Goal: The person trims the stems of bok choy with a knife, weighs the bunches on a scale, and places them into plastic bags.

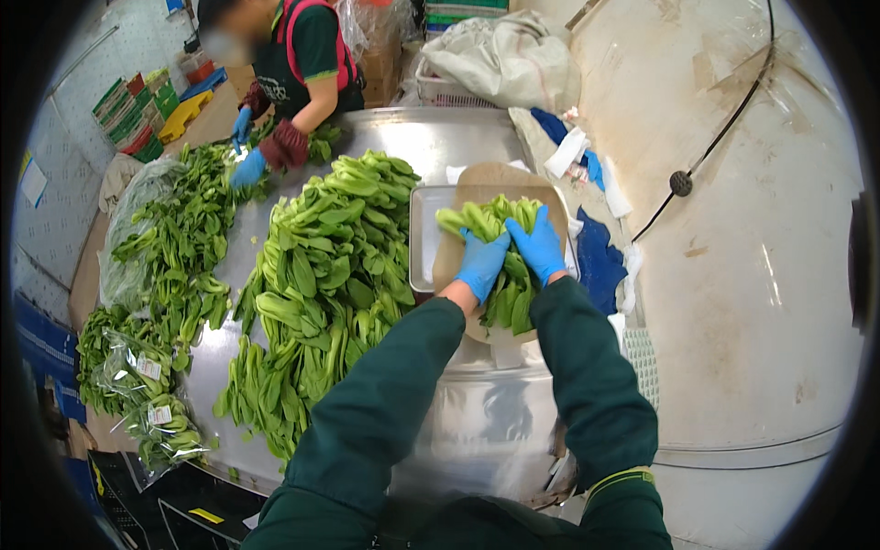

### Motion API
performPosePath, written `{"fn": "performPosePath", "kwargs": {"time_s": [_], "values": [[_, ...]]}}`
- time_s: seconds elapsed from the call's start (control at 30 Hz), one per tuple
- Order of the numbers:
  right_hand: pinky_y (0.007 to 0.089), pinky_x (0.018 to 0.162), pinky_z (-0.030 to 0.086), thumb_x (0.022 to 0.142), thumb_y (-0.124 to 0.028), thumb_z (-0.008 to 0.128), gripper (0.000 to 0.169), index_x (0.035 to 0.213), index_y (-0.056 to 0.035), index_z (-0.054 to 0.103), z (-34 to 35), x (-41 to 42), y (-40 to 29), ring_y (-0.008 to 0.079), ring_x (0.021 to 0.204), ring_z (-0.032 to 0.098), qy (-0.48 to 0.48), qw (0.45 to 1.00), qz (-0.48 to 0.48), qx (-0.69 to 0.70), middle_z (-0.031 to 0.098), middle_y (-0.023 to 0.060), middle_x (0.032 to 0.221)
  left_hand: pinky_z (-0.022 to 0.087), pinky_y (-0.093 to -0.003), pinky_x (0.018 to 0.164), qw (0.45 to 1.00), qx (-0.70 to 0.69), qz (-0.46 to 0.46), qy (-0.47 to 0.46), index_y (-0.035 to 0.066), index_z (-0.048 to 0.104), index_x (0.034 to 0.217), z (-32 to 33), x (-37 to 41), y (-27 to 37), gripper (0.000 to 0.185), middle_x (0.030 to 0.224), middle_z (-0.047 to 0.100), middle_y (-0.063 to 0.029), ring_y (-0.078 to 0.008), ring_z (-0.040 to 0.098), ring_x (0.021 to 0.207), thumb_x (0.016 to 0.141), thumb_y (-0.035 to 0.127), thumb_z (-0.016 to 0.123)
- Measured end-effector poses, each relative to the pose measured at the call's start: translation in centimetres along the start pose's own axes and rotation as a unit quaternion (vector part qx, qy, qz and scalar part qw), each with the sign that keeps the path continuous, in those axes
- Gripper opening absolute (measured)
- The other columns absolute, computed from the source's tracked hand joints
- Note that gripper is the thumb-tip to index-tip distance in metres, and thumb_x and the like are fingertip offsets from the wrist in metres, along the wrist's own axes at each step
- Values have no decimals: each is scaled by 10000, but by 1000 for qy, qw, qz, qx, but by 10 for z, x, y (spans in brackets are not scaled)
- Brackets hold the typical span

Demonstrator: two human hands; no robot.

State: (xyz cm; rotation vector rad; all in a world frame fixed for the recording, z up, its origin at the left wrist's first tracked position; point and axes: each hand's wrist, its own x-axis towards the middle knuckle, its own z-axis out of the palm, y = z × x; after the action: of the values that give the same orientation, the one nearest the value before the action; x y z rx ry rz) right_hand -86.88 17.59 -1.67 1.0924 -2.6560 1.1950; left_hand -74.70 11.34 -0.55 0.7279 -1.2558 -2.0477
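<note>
Both hands wear blue gloves. My left hand (485, 262) and my right hand (540, 240) are closed around a bunch of bok choy (514, 292). Its pale stalk ends point away from me, and its dark leaves hang toward me between my forearms. Under the bunch is a brown rounded sheet (491, 180), which looks like paper or board. That sheet overlaps a shallow pale tray (415, 265) on the steel table (385, 130). Left of the tray lies a large heap of bok choy (344, 234), stacked in layers.
A co-worker's gloved hand (249, 169) works among loose greens (182, 227) at the far left. Clear bags of greens (161, 416) bearing labels lie near the left edge. Blue cloth (598, 261) and white scraps line the right side by the wall (742, 309). Crates (130, 113) stand behind.
</note>
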Motion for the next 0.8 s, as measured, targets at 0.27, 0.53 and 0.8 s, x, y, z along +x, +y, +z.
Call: {"fn": "performPosePath", "kwargs": {"time_s": [0.27, 0.53, 0.8], "values": [[418, 963, 438, 828, -569, 618, 880, 1359, 90, 375, -60, -13, -34, 413, 1137, 560, -167, 985, 12, 40, 552, 308, 1238, 491, -429, 852, 820, 520, 64, -229, 17, 623, 1139, -49, -22, 78, 577, 1034, 656, -254, -398, 615, 998, 912, 530, 483], [327, 929, 445, 897, -353, 624, 570, 1268, 68, 526, -111, -81, -59, 245, 1086, 578, -59, 991, 14, 119, 611, 198, 1187, 499, -397, 716, 819, 496, 273, -94, 16, 645, 983, -115, -137, 125, 327, 878, 664, -169, -318, 634, 777, 911, 330, 594], [290, 731, 501, 904, -281, 649, 384, 1177, -12, 622, -123, -201, -10, 122, 931, 579, -20, 964, 210, 161, 631, 39, 1062, 479, -288, 724, 928, 303, -85, -198, 3, 663, 912, -203, -285, 69, 295, 786, 657, -85, -145, 587, 721, 933, 288, 587]]}}
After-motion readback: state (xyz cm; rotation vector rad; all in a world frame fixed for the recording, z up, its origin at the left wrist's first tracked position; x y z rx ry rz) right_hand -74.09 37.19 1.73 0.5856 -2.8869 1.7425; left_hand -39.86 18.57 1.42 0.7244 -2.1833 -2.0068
